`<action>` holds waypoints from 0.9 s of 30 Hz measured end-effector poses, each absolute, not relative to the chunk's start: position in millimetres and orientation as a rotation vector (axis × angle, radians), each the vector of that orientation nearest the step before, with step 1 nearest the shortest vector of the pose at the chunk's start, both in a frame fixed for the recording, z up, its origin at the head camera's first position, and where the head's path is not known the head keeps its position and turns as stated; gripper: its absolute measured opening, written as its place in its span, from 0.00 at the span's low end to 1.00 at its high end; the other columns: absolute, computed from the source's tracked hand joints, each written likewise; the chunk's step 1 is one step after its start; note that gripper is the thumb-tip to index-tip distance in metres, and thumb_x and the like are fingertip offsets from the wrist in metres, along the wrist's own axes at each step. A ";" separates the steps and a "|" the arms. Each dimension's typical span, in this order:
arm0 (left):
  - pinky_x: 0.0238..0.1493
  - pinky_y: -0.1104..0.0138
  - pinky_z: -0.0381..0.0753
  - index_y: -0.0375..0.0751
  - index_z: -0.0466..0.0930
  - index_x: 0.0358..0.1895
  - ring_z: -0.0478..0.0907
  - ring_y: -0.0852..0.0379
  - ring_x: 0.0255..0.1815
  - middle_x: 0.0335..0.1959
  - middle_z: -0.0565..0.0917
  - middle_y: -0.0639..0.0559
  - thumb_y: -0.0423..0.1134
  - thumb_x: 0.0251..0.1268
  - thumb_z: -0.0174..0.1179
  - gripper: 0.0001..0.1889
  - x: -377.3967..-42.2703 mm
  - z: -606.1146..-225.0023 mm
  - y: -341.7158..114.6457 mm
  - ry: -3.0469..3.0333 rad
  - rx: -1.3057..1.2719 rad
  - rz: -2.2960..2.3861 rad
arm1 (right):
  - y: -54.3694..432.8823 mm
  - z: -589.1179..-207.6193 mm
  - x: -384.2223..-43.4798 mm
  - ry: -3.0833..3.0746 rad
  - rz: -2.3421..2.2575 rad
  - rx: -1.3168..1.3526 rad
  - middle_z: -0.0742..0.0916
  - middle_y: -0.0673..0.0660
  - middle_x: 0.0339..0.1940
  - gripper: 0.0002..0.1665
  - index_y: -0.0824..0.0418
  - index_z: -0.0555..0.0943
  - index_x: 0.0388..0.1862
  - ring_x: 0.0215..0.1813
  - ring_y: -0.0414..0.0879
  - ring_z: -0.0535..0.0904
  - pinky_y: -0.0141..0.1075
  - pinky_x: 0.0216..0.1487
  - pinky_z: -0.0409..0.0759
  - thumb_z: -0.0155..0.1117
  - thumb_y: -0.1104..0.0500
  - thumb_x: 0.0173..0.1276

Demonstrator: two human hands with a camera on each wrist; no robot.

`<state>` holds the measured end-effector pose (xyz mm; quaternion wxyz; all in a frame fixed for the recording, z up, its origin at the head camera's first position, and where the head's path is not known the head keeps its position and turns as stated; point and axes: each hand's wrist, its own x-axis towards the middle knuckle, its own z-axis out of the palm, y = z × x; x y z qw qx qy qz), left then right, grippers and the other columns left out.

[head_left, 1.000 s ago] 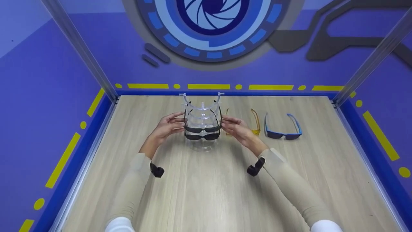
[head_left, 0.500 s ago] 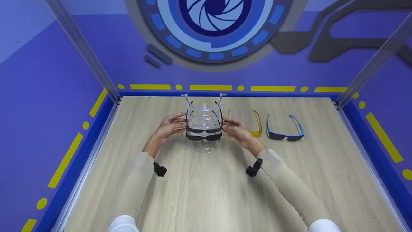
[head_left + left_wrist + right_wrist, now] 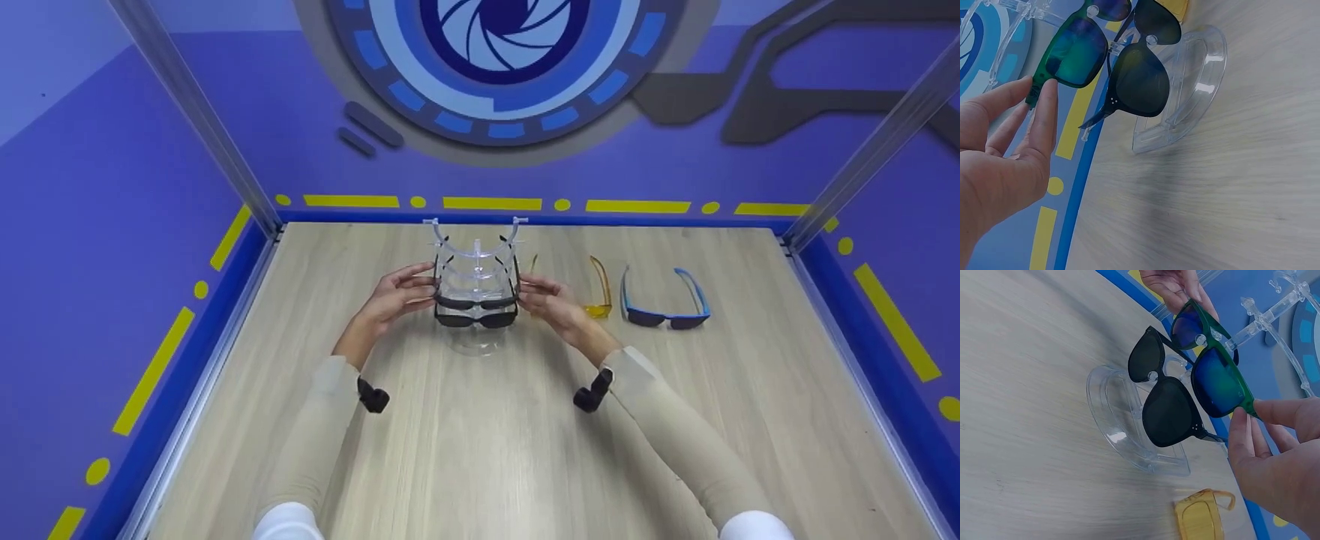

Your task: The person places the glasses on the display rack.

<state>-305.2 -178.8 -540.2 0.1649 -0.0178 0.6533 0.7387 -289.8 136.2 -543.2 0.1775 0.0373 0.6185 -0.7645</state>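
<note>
A clear plastic eyewear stand [image 3: 477, 255] rises from the table with two pairs of sunglasses on it. The upper pair, green-framed sunglasses [image 3: 1219, 377] with blue-green mirrored lenses, sits level across the stand. My left hand [image 3: 390, 295] pinches one outer corner of this frame between thumb and fingers. At the opposite corner my right hand [image 3: 559, 306] pinches it the same way. Just below hang black sunglasses [image 3: 1140, 81] with dark lenses, touched by neither hand. Both wrist views show the stand's curved base [image 3: 1213, 62] on the wood.
Yellow glasses [image 3: 598, 310] lie right of the stand, partly hidden behind my right hand. Farther right are blue sunglasses [image 3: 667, 319] with their arms unfolded. Printed blue-purple panels [image 3: 225, 112] wall the wooden table [image 3: 480, 435] at the back and sides.
The head view has shifted slightly. Both hands keep their grip on the green-framed sunglasses, and nothing on the table has moved.
</note>
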 end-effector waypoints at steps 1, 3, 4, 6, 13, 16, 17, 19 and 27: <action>0.58 0.62 0.87 0.38 0.71 0.72 0.85 0.58 0.51 0.62 0.82 0.39 0.24 0.68 0.62 0.29 -304.8 -540.6 -178.6 1.856 -0.052 2.109 | 136.3 -543.3 -289.7 1.746 -2.166 0.104 0.87 0.61 0.56 0.30 0.71 0.68 0.74 0.46 0.38 0.85 0.34 0.60 0.84 0.56 0.73 0.74; 0.58 0.62 0.87 0.38 0.71 0.72 0.85 0.59 0.50 0.60 0.83 0.41 0.24 0.68 0.62 0.29 -304.2 -540.9 -178.3 1.848 -0.055 2.116 | 136.5 -543.5 -289.3 1.740 -2.170 0.114 0.89 0.56 0.51 0.30 0.71 0.68 0.74 0.45 0.38 0.85 0.32 0.56 0.84 0.56 0.73 0.73; 0.58 0.62 0.87 0.37 0.71 0.73 0.85 0.59 0.50 0.59 0.83 0.42 0.24 0.69 0.62 0.29 -303.9 -541.1 -178.5 1.847 -0.048 2.114 | 136.6 -543.5 -289.1 1.738 -2.169 0.118 0.89 0.54 0.49 0.30 0.71 0.69 0.74 0.45 0.38 0.85 0.31 0.54 0.84 0.57 0.73 0.73; 0.57 0.63 0.87 0.37 0.70 0.73 0.85 0.59 0.49 0.58 0.84 0.43 0.24 0.69 0.62 0.29 -303.8 -541.2 -178.7 1.840 -0.047 2.119 | 137.0 -543.0 -288.9 1.733 -2.168 0.121 0.89 0.53 0.49 0.30 0.71 0.69 0.74 0.44 0.38 0.85 0.31 0.54 0.85 0.57 0.73 0.73; 0.55 0.65 0.88 0.34 0.68 0.74 0.86 0.60 0.47 0.54 0.86 0.47 0.24 0.70 0.60 0.29 -302.4 -540.6 -183.1 1.796 -0.058 2.154 | 143.7 -537.2 -287.7 1.736 -2.126 0.087 0.82 0.66 0.66 0.31 0.70 0.67 0.75 0.50 0.40 0.84 0.42 0.70 0.79 0.58 0.70 0.75; 0.54 0.65 0.88 0.33 0.67 0.74 0.87 0.60 0.46 0.54 0.86 0.47 0.25 0.71 0.59 0.29 -299.6 -541.2 -187.9 1.804 -0.061 2.147 | 151.0 -535.7 -286.7 1.729 -2.114 0.069 0.84 0.62 0.63 0.32 0.71 0.65 0.76 0.51 0.40 0.85 0.47 0.75 0.75 0.59 0.68 0.75; 0.54 0.65 0.88 0.33 0.66 0.75 0.87 0.60 0.46 0.54 0.86 0.47 0.25 0.72 0.59 0.29 -298.2 -541.4 -189.8 1.812 -0.061 2.141 | 153.8 -535.6 -286.3 1.726 -2.116 0.062 0.85 0.60 0.61 0.33 0.71 0.65 0.76 0.52 0.40 0.85 0.49 0.76 0.73 0.59 0.68 0.75; 0.54 0.65 0.88 0.34 0.67 0.75 0.87 0.60 0.47 0.57 0.85 0.44 0.27 0.72 0.60 0.29 -295.0 -541.6 -193.6 1.839 -0.057 2.116 | 159.8 -535.7 -285.0 1.724 -2.111 0.050 0.87 0.55 0.56 0.33 0.71 0.64 0.76 0.52 0.40 0.85 0.50 0.77 0.71 0.59 0.68 0.75; 0.56 0.64 0.87 0.38 0.69 0.74 0.86 0.60 0.50 0.64 0.81 0.38 0.33 0.73 0.62 0.28 -275.1 -541.8 -206.0 1.960 0.009 1.980 | 183.5 -540.0 -276.2 1.761 -2.056 0.056 0.84 0.59 0.61 0.34 0.71 0.64 0.76 0.53 0.39 0.85 0.50 0.78 0.70 0.61 0.67 0.75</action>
